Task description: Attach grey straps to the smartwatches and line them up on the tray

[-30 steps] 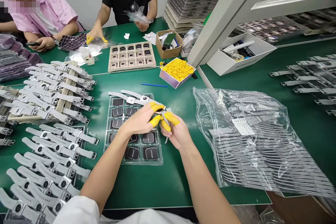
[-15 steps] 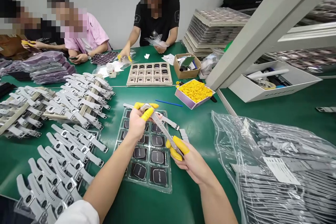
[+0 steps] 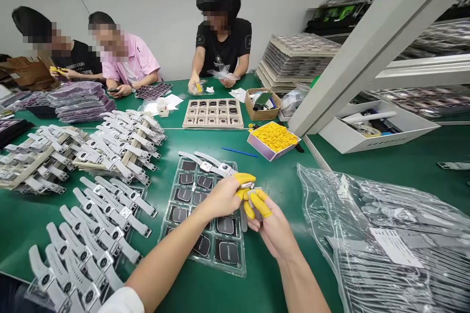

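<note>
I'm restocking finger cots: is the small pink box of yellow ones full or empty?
Full. The pink box is heaped to its rim with yellow finger cots, and no bare bottom shows.

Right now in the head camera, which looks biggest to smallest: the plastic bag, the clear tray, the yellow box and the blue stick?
1. Plastic bag, though it lies nearest the camera.
2. Clear tray.
3. Yellow box.
4. Blue stick.

Both hands, left [image 3: 223, 198] and right [image 3: 273, 227], wear yellow finger cots; a white sleeve [image 3: 121, 301] covers the left upper arm.
</note>
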Demonstrator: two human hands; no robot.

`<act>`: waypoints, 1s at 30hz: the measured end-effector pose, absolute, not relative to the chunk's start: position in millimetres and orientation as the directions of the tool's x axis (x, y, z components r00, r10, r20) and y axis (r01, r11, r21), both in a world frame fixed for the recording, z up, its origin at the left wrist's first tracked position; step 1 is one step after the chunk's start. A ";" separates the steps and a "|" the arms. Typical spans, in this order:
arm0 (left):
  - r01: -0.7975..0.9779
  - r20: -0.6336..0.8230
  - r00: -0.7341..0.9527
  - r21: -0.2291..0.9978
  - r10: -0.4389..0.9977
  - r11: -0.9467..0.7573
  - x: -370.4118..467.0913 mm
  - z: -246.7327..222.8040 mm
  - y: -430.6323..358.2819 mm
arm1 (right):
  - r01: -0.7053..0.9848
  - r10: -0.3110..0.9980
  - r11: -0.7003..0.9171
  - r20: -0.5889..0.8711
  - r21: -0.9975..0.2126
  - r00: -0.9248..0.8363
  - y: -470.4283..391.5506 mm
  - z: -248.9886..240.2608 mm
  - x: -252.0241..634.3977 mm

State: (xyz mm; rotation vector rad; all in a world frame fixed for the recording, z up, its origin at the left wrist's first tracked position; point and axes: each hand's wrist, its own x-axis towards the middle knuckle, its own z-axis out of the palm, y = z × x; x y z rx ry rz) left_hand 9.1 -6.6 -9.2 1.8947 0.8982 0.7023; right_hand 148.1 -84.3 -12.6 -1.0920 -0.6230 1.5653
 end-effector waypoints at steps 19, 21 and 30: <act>0.351 0.180 0.653 0.789 0.736 -0.504 5.3 -17.6 -4.6 | -0.563 0.956 -0.256 -0.290 -0.786 -0.029 -81.5 -19.0 151.6; 0.332 0.187 0.704 0.766 0.685 -0.550 4.3 -19.0 -3.4 | -0.526 0.950 -0.303 -0.298 -0.794 -0.097 -82.0 -20.6 151.0; 0.306 0.210 0.679 0.790 0.704 -0.531 7.8 -23.9 0.0 | -0.633 0.949 -0.224 -0.314 -0.741 0.032 -75.9 -12.6 142.6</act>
